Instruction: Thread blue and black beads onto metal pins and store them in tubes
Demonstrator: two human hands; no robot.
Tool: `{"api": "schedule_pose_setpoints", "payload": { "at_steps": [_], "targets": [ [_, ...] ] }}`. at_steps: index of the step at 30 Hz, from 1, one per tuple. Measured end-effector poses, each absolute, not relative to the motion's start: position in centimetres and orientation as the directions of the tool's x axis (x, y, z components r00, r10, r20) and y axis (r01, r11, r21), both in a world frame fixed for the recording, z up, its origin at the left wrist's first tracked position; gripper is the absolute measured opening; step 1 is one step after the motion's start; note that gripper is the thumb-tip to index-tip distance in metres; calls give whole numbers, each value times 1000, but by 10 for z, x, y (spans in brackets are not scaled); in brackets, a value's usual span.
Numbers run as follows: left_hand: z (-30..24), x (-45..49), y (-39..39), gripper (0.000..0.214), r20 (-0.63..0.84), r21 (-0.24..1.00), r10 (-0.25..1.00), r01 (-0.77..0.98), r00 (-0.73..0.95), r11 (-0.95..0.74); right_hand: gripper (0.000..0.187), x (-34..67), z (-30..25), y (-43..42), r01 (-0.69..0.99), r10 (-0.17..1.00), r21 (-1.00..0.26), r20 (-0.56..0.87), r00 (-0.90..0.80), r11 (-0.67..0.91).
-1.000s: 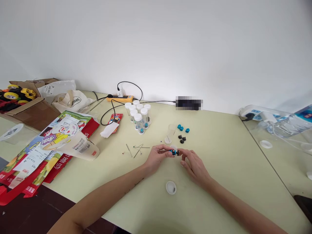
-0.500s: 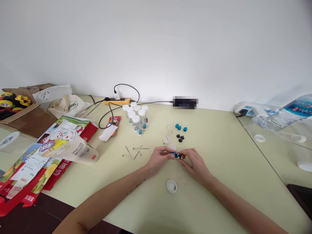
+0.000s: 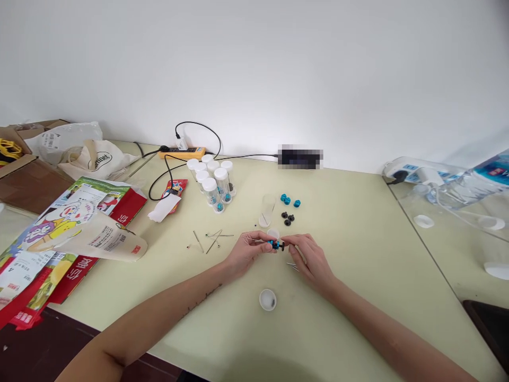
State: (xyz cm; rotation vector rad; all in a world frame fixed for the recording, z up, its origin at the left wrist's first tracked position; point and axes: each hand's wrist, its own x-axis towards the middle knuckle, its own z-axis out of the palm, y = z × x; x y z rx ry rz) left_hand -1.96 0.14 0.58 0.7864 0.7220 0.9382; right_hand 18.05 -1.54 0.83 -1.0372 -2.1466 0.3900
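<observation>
My left hand (image 3: pixel 248 252) is closed on a small blue and black knobbed part (image 3: pixel 273 244), pinched between thumb and fingers. Thin pale rods (image 3: pixel 251 239) stick out across the same hand. My right hand (image 3: pixel 310 260) has its index fingertip at the black disc end of this part, its fingers bent. Thin metal pieces (image 3: pixel 293 267) show below the right fingers; whether they are held or lie on the table is unclear. Just beyond the hands are a white cap (image 3: pixel 273 233) and an open clear tube (image 3: pixel 268 204). Blue pieces (image 3: pixel 287 200) and black discs (image 3: pixel 287 223) lie farther back.
Several white-capped tubes (image 3: pixel 209 185) stand left of centre. Metal pins (image 3: pixel 213 241) lie left of my hands, and a white cap (image 3: pixel 268 300) is nearer me. Paper bags and a cup (image 3: pixel 107 239) cover the left. A power strip (image 3: pixel 183 153) and cables run along the wall.
The view has shifted, so most things appear farther left. My right fingers have eased back from the part, baring its black disc. Metal pieces now show more clearly below my right hand.
</observation>
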Motion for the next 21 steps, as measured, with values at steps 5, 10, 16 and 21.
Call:
{"api": "schedule_pose_setpoints", "payload": {
  "at_steps": [5, 10, 16, 21],
  "targets": [
    [4, -20, 2, 22, -217, 829, 878, -395, 426, 396, 27, 183, 7, -16, 536, 772, -556, 482, -415, 635],
    [4, -23, 3, 22, -237, 820, 873, -394, 427, 416, 27, 185, 6, -15, 535, 789, -581, 475, -389, 614],
    [5, -24, 3, 23, -238, 815, 867, -396, 437, 423, 28, 184, 4, -14, 516, 782, -587, 471, -408, 623],
    [5, -23, 3, 23, -237, 820, 872, -393, 428, 416, 28, 184, 4, -14, 499, 776, -595, 475, -414, 630]
  ]
}}
